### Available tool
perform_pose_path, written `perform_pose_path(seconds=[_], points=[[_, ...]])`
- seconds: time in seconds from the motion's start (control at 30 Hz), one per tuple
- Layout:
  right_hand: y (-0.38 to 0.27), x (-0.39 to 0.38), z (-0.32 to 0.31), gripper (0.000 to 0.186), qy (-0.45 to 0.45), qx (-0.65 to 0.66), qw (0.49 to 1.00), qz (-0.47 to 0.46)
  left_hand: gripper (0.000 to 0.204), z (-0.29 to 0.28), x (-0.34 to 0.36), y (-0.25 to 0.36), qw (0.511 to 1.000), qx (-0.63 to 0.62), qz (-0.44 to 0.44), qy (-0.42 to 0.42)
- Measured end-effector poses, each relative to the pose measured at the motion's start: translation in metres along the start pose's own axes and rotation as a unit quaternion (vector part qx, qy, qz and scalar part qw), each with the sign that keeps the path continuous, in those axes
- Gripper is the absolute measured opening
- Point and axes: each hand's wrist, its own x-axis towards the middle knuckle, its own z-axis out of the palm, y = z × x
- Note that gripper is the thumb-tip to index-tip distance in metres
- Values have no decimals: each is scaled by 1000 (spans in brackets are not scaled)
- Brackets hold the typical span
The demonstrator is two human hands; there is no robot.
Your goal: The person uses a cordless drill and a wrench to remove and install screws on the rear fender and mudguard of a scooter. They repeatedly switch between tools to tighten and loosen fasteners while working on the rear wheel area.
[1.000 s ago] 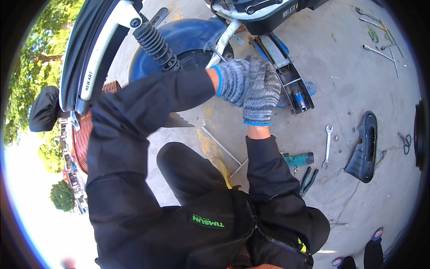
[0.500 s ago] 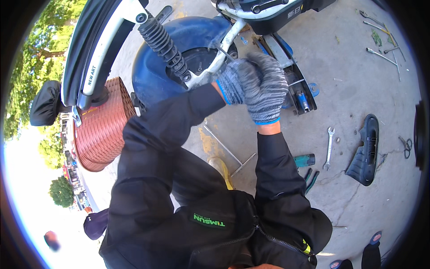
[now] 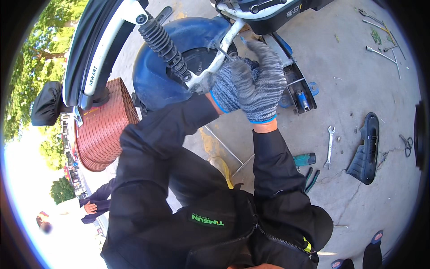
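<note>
Both hands wear grey striped knit gloves with blue cuffs, close together beside the white frame arm (image 3: 228, 38) of a two-wheeler. My left hand (image 3: 226, 87) is closed, its fingers curled inward and partly covered by the other hand. What it holds, if anything, is hidden. My right hand (image 3: 266, 83) lies over it, open, fingers stretched away from me and thumb apart, somewhat blurred. Just left of them is a blue rounded wheel guard (image 3: 150, 67) around a dark hub. A black coil shock absorber (image 3: 165, 47) runs down to the frame arm. A black and blue jack-like metal stand (image 3: 298, 83) sits right of my hands.
On the concrete right lie an open-end wrench (image 3: 330, 145), a green power tool (image 3: 305, 159), green-handled pliers (image 3: 312, 179), a black plastic cover (image 3: 368, 150) and scissors (image 3: 406, 145). A T-handle wrench (image 3: 228, 148) lies below my hands. A reddish woven basket (image 3: 103, 130) hangs left.
My right hand has opened, its fingers straightening away from me. My left hand has shifted slightly left and down. At the far left, a person has come further into view.
</note>
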Motion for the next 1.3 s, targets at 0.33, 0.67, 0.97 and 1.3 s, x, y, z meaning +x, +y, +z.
perform_pose_path(seconds=[0.33,0.67,0.97,1.3], points=[[37,-14,18,44,148,337,752,546,44,6,61,-32,861,69,307,-399],[9,-6,6,52,-5,-85,991,-99,42,-3,1,3,985,-166,-50,-13],[9,-24,6,46,-18,-27,998,54,38,-1,6,-31,933,-328,-31,-141],[32,-23,17,25,104,212,834,498,38,14,71,-33,848,-2,299,-438]])
